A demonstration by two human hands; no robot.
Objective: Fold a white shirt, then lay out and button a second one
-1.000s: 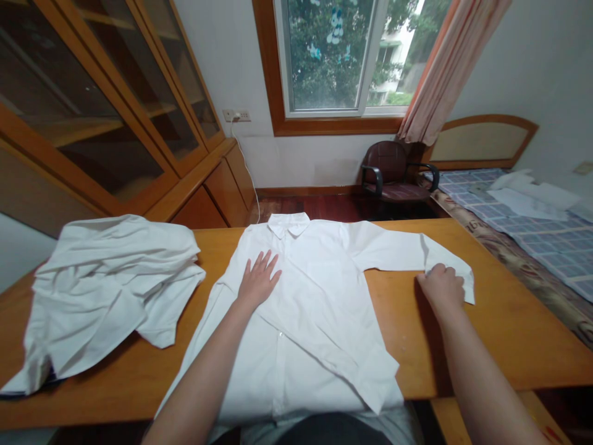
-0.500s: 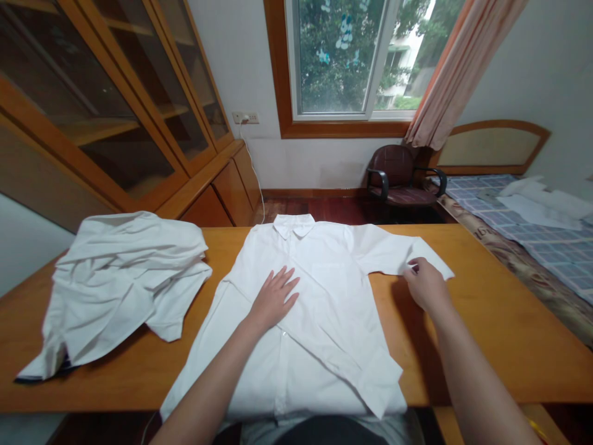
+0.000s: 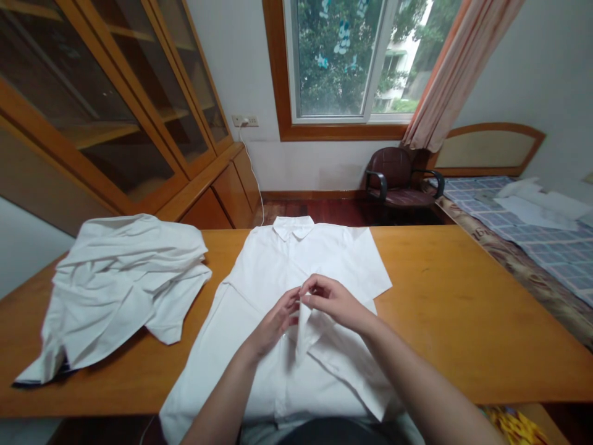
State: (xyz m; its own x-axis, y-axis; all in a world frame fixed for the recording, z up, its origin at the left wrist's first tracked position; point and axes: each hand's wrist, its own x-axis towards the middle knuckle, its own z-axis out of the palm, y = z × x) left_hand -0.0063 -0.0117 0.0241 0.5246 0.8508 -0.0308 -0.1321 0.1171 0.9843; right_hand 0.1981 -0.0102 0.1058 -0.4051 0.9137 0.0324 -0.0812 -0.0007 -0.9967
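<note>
A white collared shirt (image 3: 319,250) lies spread on the wooden table (image 3: 445,321), its collar toward the window. My right hand (image 3: 331,300) is closed, pinching the end of one sleeve and lifting it over the middle of the shirt. Beside it, my left hand (image 3: 277,318) is half curled with the thumb apart from the fingers. Its fingertips come up against the lifted sleeve end and the right fingertips. The other sleeve runs diagonally across the shirt's front, partly covered by my right forearm.
A crumpled heap of white clothing (image 3: 125,278) rests on the table's left. Beyond the table stand a glass-fronted cabinet (image 3: 139,99), a dark red armchair (image 3: 393,176) and a bed (image 3: 523,222) with white items on it. Something yellow (image 3: 514,426) shows below the table's right front.
My right hand has brought the sleeve end inward from the right to the shirt's middle. My left hand has lifted off the shirt front and moved beside it.
</note>
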